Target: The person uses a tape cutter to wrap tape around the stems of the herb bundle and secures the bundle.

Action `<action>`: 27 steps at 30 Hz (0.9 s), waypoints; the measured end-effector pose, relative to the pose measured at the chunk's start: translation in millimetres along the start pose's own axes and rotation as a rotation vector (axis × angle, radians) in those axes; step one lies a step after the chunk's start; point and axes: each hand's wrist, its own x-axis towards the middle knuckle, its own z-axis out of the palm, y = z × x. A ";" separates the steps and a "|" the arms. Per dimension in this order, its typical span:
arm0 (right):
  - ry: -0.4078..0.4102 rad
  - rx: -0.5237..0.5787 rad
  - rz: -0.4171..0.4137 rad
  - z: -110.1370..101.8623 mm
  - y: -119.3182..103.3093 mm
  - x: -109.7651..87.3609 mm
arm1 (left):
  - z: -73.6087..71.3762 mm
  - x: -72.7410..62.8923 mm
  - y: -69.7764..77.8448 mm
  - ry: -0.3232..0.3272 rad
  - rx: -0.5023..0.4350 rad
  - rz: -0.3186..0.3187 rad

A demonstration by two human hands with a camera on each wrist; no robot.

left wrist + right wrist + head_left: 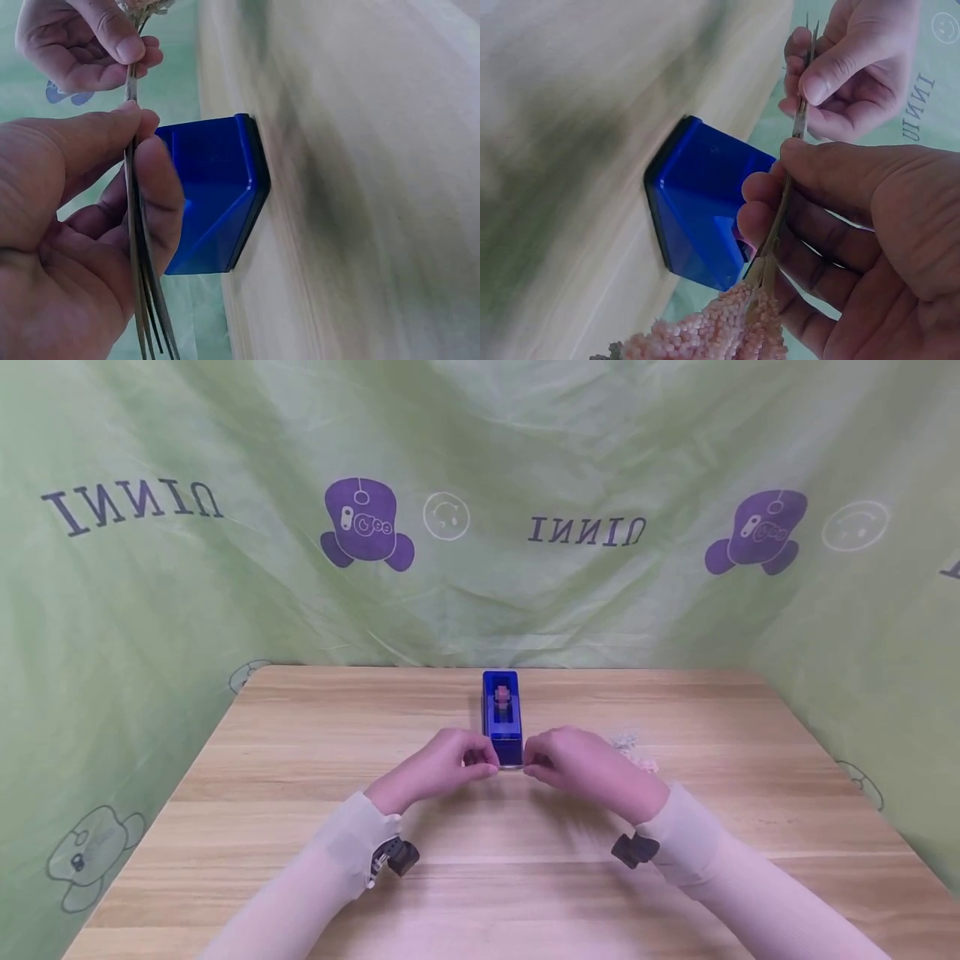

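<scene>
A small bunch of dried flowers is held crosswise between both hands, in front of a blue tape dispenser (504,718). My left hand (453,758) pinches the thin brown stems (139,240) between thumb and fingers, their loose ends fanning out past it. Closer to the blooms, my right hand (585,768) pinches the same stems. Pink beaded flower heads (712,326) stick out beyond that hand, with a whitish sprig (624,742) beside them in the head view. Between the two hands, a shiny pale band (800,120) shows on the stems.
The dispenser stands on a wood-grain table (300,793), toward its far edge, with a reddish wheel inside. Behind and at both sides hangs a green curtain (480,602) with purple prints. Small dark cameras (636,850) are strapped at both wrists.
</scene>
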 end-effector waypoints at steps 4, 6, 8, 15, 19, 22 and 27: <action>-0.034 0.026 -0.005 5.1 1.4 -1.7 | 3.6 -3.0 -2.3 -0.027 0.000 -0.002; -0.052 0.036 -0.007 8.9 1.8 -3.2 | 6.7 -4.5 -3.7 -0.047 0.025 0.005; -0.065 0.044 -0.013 13.5 1.6 -5.3 | 10.5 -5.5 -5.3 -0.067 0.051 0.009; -0.100 0.065 -0.022 27.7 1.3 -7.1 | 20.2 -6.6 -9.2 -0.100 0.092 0.003; -0.124 0.088 -0.018 33.3 -0.1 -6.7 | 24.1 -7.7 -11.1 -0.117 0.098 -0.013; -0.138 0.105 -0.034 38.2 0.6 -6.0 | 27.2 -8.5 -13.9 -0.124 0.100 -0.019; -0.141 0.081 -0.053 43.1 3.4 -4.9 | 29.6 -9.4 -16.8 -0.121 0.095 -0.007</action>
